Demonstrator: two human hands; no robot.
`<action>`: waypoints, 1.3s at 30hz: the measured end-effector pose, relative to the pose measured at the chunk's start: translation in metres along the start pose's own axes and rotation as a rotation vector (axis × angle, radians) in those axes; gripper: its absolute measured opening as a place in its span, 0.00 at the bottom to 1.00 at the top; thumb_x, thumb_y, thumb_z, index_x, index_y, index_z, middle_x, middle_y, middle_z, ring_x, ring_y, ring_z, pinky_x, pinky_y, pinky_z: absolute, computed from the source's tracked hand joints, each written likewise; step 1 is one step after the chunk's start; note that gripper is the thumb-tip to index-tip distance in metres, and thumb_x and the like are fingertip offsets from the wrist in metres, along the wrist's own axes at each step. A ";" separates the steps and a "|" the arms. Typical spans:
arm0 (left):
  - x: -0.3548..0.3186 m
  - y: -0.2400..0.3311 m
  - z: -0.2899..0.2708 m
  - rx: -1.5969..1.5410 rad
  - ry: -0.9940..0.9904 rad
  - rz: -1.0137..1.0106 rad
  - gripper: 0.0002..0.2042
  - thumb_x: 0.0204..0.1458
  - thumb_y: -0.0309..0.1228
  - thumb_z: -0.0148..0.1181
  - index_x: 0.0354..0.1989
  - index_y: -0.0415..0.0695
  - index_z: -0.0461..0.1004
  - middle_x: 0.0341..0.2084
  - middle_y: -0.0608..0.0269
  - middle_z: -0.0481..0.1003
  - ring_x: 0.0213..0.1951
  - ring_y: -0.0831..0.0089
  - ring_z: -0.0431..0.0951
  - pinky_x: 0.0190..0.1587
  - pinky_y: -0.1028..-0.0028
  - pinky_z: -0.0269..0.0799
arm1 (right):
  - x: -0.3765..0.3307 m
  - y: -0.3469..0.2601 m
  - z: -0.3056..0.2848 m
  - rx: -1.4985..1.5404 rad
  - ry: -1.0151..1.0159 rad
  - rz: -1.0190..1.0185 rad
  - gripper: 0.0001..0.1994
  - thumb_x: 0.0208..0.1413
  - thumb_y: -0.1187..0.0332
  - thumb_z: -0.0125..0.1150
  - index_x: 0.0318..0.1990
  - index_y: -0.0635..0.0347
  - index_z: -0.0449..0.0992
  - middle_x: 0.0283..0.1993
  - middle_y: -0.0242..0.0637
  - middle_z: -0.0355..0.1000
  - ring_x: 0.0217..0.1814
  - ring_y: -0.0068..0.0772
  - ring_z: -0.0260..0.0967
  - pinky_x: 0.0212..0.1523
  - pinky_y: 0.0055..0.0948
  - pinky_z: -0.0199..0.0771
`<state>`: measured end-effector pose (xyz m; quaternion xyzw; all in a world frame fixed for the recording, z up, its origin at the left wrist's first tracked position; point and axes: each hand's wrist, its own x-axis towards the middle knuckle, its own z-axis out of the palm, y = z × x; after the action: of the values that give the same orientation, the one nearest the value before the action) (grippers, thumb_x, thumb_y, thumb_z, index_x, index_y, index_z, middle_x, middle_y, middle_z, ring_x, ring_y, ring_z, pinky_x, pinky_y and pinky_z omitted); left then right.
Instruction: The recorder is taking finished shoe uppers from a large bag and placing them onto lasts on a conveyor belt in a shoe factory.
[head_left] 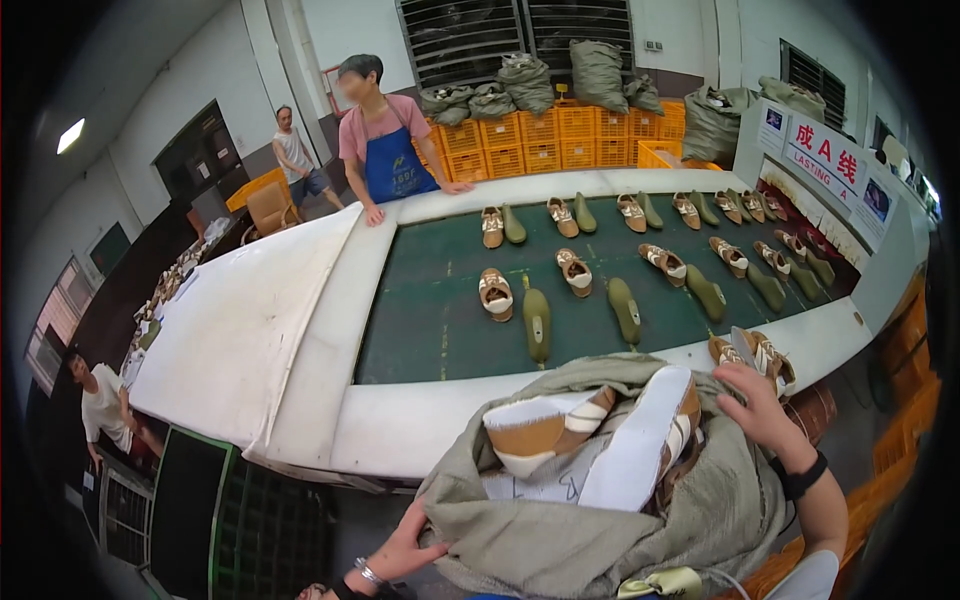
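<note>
An olive-grey cloth sack (560, 540) lies open in front of me against the conveyor's white edge. Brown and white shoe uppers (545, 430) and a pale sole (640, 445) show in its mouth. My left hand (405, 550) grips the sack's lower left side. My right hand (755, 405), with a black wristband, rests on the sack's right rim, fingers touching a brown and white shoe (765, 355) at the belt's edge.
A dark green conveyor belt (430, 320) carries several tan shoes (495, 293) paired with olive shoe lasts (536, 322). A person in a blue apron (385, 150) leans on the far edge. Orange crates (540, 135) and stuffed sacks stand behind. A white panel (240, 330) slopes left.
</note>
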<state>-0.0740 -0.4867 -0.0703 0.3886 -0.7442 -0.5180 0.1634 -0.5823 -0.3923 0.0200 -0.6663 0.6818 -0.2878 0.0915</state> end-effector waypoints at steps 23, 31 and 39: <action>0.022 -0.007 0.080 0.228 0.400 0.368 0.23 0.41 0.22 0.55 0.47 0.37 0.57 0.29 0.37 0.71 0.35 0.40 0.70 0.34 0.54 0.66 | -0.066 -0.251 0.085 0.116 -0.131 -0.550 0.15 0.49 0.60 0.56 0.37 0.64 0.70 0.26 0.41 0.67 0.33 0.45 0.65 0.40 0.42 0.64; 0.019 -0.033 0.053 0.158 0.175 0.382 0.27 0.44 0.24 0.55 0.55 0.38 0.56 0.37 0.45 0.73 0.40 0.52 0.74 0.37 0.64 0.69 | -0.130 -0.289 0.177 -0.485 -0.217 -0.463 0.25 0.42 0.54 0.59 0.43 0.65 0.67 0.24 0.36 0.67 0.25 0.34 0.67 0.35 0.37 0.67; -0.010 0.012 -0.052 0.214 -0.044 0.098 0.21 0.48 0.32 0.58 0.50 0.38 0.63 0.33 0.57 0.74 0.29 0.73 0.75 0.33 0.74 0.70 | -0.120 -0.280 0.213 -0.342 -0.315 -0.254 0.26 0.46 0.68 0.51 0.57 0.56 0.60 0.21 0.38 0.69 0.22 0.36 0.70 0.19 0.33 0.67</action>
<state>-0.0388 -0.5104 -0.0371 0.3556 -0.8168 -0.4355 0.1295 -0.2229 -0.3196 -0.0410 -0.7888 0.6089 -0.0702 0.0460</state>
